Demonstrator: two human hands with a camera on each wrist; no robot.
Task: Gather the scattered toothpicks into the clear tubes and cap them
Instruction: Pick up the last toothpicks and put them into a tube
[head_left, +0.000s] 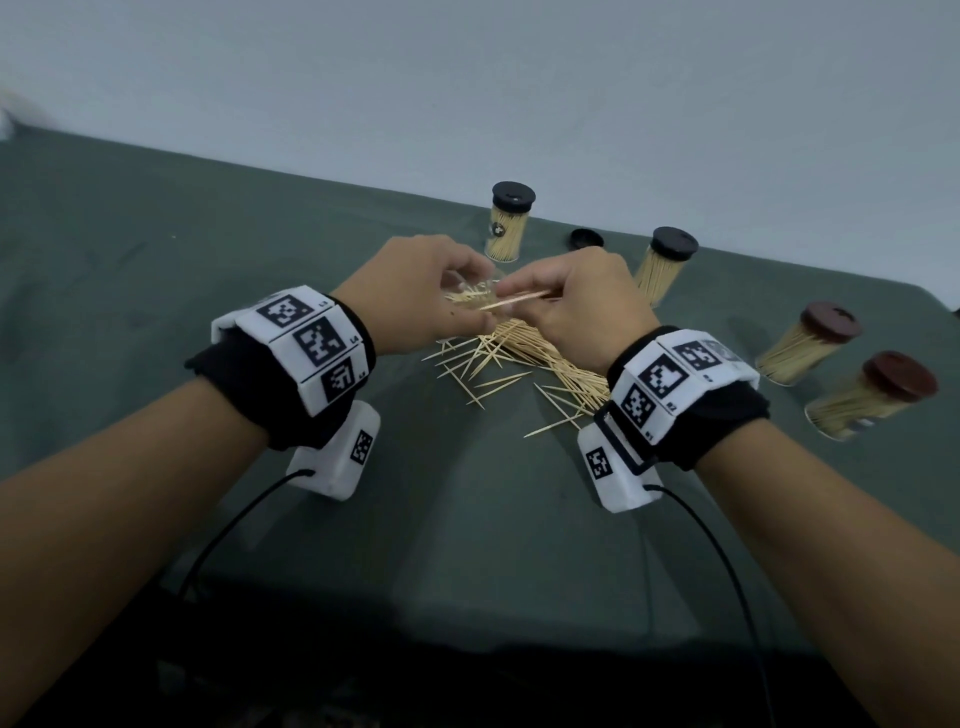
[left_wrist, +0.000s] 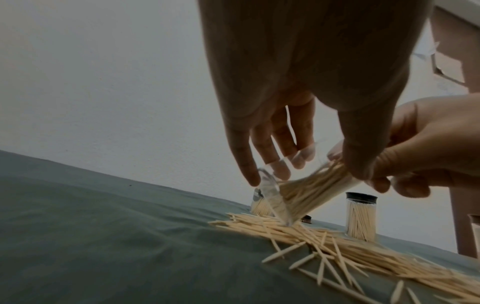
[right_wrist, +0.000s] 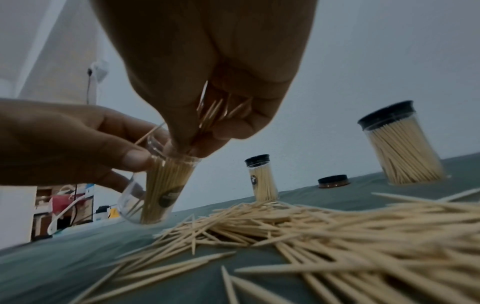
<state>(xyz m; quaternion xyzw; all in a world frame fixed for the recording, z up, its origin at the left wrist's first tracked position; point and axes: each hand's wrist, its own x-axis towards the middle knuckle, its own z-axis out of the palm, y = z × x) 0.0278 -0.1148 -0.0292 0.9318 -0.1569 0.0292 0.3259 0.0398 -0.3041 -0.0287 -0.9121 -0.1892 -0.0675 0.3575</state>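
Observation:
A loose pile of toothpicks (head_left: 524, 358) lies on the green cloth between my wrists. My left hand (head_left: 467, 291) grips a clear uncapped tube (left_wrist: 298, 195), tilted with its bottom corner on the cloth and its mouth towards my right hand. The tube (right_wrist: 161, 191) is partly filled with toothpicks. My right hand (head_left: 519, 306) pinches a small bundle of toothpicks (head_left: 514, 301), and its fingertips (right_wrist: 192, 142) are at the tube's mouth. One stray toothpick (right_wrist: 149, 134) sticks out over the rim.
Two black-capped full tubes (head_left: 508, 223) (head_left: 665, 265) stand behind the pile, with a loose black cap (head_left: 586, 239) between them. Two brown-capped full tubes (head_left: 810, 343) (head_left: 872, 395) stand at the right. The wall runs just behind the table's far edge.

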